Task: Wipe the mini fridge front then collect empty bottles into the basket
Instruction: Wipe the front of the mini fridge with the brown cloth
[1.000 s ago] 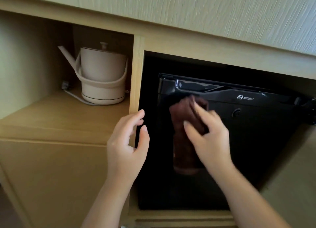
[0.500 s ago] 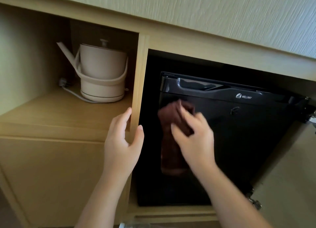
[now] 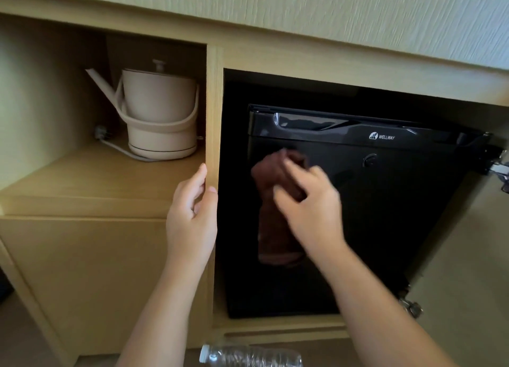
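Note:
A black mini fridge (image 3: 399,201) stands in the right compartment of a light wooden cabinet. My right hand (image 3: 311,207) presses a dark brown cloth (image 3: 272,215) against the left part of the fridge door; the cloth hangs down below my fingers. My left hand (image 3: 192,215) rests on the wooden divider post (image 3: 214,113) left of the fridge, fingers curled around its edge. A clear plastic bottle (image 3: 248,357) lies on its side at the bottom edge of the view. No basket is in view.
A cream kettle (image 3: 157,113) with its cord sits on the shelf in the left compartment. The open cabinet door (image 3: 468,270) with metal hinges stands at the right. The wall runs along the top.
My right hand has slid the cloth leftward across the fridge door. My left hand has moved up and taken hold of the divider post. The view has tilted down, showing the bottle.

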The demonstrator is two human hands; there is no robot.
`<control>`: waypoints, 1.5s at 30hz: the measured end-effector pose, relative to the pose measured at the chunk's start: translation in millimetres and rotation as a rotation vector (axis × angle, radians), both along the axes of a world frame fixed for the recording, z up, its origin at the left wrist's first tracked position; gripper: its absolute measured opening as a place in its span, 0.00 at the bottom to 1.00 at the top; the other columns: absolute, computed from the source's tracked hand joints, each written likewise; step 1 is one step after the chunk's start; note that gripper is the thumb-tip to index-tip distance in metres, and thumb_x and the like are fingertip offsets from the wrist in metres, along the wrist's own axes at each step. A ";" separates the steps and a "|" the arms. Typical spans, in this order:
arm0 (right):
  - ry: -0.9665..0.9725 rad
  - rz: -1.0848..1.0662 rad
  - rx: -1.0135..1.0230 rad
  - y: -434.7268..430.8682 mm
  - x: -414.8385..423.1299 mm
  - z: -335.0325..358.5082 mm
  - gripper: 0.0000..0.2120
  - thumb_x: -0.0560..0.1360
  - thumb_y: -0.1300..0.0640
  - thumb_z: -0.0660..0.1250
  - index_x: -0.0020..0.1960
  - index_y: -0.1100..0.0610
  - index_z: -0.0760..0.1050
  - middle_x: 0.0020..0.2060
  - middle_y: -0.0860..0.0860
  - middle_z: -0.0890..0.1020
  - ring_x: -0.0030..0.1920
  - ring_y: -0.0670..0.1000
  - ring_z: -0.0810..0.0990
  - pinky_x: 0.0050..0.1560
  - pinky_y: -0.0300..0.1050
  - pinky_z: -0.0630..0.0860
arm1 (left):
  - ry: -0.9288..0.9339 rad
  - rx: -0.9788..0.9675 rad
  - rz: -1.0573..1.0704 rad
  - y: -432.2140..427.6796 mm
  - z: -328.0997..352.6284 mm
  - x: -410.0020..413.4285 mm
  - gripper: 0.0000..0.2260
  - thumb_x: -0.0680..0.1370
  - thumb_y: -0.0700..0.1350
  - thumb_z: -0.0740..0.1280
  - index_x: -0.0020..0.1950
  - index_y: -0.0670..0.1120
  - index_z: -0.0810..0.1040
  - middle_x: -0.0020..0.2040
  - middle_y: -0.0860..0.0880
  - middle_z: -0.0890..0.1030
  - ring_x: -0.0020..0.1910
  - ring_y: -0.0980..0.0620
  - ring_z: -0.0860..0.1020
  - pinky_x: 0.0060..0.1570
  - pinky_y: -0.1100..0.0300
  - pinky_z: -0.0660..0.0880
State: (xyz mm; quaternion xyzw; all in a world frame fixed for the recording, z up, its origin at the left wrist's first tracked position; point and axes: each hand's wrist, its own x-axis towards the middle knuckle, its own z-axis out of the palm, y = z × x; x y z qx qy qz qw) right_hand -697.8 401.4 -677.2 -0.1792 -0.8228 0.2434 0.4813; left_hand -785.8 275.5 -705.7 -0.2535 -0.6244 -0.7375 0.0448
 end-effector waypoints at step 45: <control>-0.014 0.014 -0.197 79.3 75.5 -17.1 0.21 0.70 0.56 0.70 0.63 0.48 0.74 0.45 0.47 0.76 0.46 0.46 0.76 0.47 0.34 0.70 | 0.326 -0.378 0.458 52.1 -1.1 65.0 0.32 0.74 0.53 0.66 0.73 0.41 0.58 0.74 0.43 0.57 0.73 0.49 0.55 0.66 0.59 0.54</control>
